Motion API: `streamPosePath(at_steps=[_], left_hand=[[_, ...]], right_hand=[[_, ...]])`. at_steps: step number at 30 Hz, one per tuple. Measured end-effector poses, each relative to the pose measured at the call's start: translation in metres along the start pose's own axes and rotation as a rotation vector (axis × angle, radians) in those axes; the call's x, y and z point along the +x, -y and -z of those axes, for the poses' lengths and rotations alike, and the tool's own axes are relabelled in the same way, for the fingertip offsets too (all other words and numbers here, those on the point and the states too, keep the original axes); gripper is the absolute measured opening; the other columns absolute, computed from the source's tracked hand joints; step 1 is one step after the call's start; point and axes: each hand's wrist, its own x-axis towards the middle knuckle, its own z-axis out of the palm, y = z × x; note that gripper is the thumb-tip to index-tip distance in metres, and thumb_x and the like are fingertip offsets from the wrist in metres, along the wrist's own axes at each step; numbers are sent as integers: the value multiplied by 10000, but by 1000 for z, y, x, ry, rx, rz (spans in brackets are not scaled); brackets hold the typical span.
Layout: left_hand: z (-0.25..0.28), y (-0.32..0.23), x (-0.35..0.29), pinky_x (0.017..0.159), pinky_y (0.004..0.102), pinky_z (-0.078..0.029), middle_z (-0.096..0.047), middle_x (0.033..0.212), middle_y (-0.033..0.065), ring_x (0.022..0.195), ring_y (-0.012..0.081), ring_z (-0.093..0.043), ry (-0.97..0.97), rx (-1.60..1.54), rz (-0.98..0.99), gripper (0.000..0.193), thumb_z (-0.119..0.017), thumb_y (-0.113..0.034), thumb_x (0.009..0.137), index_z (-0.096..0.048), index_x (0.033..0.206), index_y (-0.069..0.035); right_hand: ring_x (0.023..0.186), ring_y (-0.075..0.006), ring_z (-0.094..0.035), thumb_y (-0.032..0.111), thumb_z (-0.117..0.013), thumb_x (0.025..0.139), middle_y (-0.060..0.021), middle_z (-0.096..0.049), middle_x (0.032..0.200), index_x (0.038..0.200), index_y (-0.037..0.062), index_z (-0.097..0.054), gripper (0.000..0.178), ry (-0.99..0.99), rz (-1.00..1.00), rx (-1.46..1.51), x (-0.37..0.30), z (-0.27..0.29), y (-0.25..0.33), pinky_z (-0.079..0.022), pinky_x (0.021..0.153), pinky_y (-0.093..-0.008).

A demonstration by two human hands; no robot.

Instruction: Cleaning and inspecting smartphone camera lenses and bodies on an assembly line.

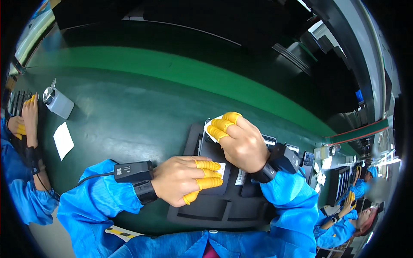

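My left hand (pixel 183 180), with yellow finger cots, lies with its fingers stretched across a dark flat panel (pixel 211 149), which looks like a phone's back. Beside those fingertips shows a white label (pixel 222 168). My right hand (pixel 244 144), also in yellow finger cots, is closed on a white wipe (pixel 208 129) at the panel's far end. Its fingertips hide how the wipe meets the surface beneath. Under both hands is a black moulded tray (pixel 189 213) with recessed compartments. Black devices with straps sit on both my wrists.
A white pump bottle (pixel 59 104) and a white sheet (pixel 63 141) are at the left, near a co-worker's hands (pixel 29 114). Several dark phones (pixel 307 160) and crumpled white wipes (pixel 319 176) lie at the right. Farther right, other people in blue sit along the green bench.
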Motion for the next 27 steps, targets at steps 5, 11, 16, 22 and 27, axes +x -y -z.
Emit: streamPosePath(at_steps=[5,11,16,22,27], left_hand=[[-2,0,2,1063,423,-456,-666,1111,139,1155,277,-608,-20,-21,23,484,-628,-85,662,-678,1142,-40],[-4,3,3,1059,415,-459,-666,1107,138,1158,273,-605,7,-16,16,495,-642,-99,645,-681,1135,-42],[-5,1,2,1055,418,-463,-666,1110,135,1148,275,-610,-8,-13,23,495,-644,-98,638,-682,1128,-41],[-7,-1,3,1047,418,-471,-665,1119,133,1141,274,-614,-37,-10,24,492,-636,-76,636,-681,1125,-44],[-10,0,2,1041,414,-477,-665,1124,128,1140,271,-615,-57,-22,18,482,-633,-75,641,-682,1120,-46]], right_hand=[[913,-281,-619,46,-661,592,-101,-623,920,907,-31,-697,326,50,-30,1,-12,8,2,-553,780,-365],[891,-275,-613,62,-648,571,-105,-612,886,886,-40,-691,334,22,32,18,0,0,-2,-550,792,-362],[838,-269,-603,74,-644,570,-91,-591,819,825,-19,-695,276,39,-41,-7,-13,7,2,-553,768,-364],[839,-258,-620,50,-655,578,-95,-623,852,870,-22,-712,305,52,-60,-52,-19,15,8,-558,765,-353],[867,-259,-637,32,-654,585,-100,-652,886,913,-31,-716,340,58,-107,-76,-28,22,16,-559,778,-357]])
